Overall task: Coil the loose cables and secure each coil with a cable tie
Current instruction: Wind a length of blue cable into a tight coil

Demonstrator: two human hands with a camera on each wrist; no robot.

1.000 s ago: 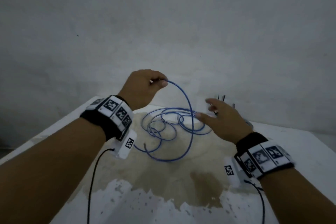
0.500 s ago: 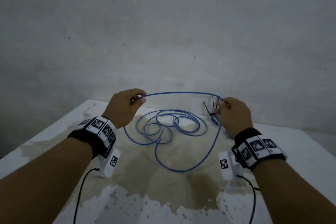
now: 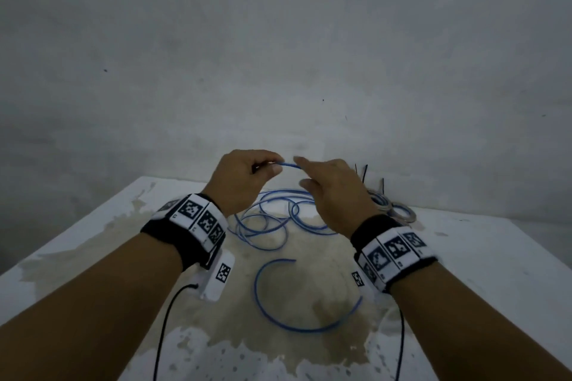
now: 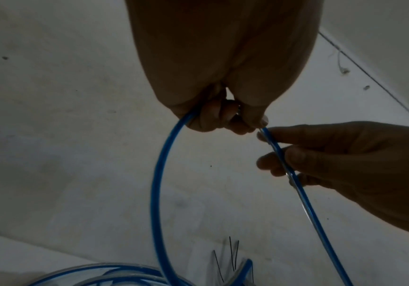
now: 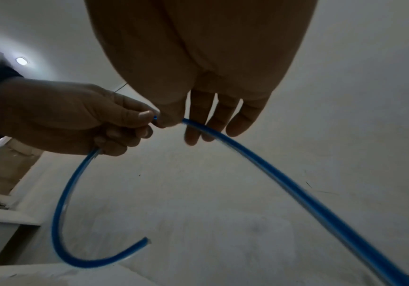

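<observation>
A blue cable (image 3: 268, 217) lies in loose loops on the white table (image 3: 495, 257). My left hand (image 3: 269, 168) is raised above it and grips the cable in curled fingers, thumb on top (image 4: 235, 120). My right hand (image 3: 301, 173) is right beside it, the other fingers straight, and holds the same cable lightly between thumb and forefinger (image 5: 181, 122). From the hands a loop of cable (image 3: 309, 329) hangs toward me, with a free end (image 3: 294, 260) showing. Thin black cable ties (image 3: 365, 171) stand behind my right hand.
Coiled grey-blue cables (image 3: 399, 211) lie at the back right by the ties. A plain wall (image 3: 278, 56) rises just behind the table. The table's middle carries a brown stained patch (image 3: 309, 257). Black sensor leads (image 3: 161, 334) trail from both wrists.
Half a second ago the hands were apart with the cable stretched between them. The right hand has since swung in to the left hand, so the slack hangs as a loop.
</observation>
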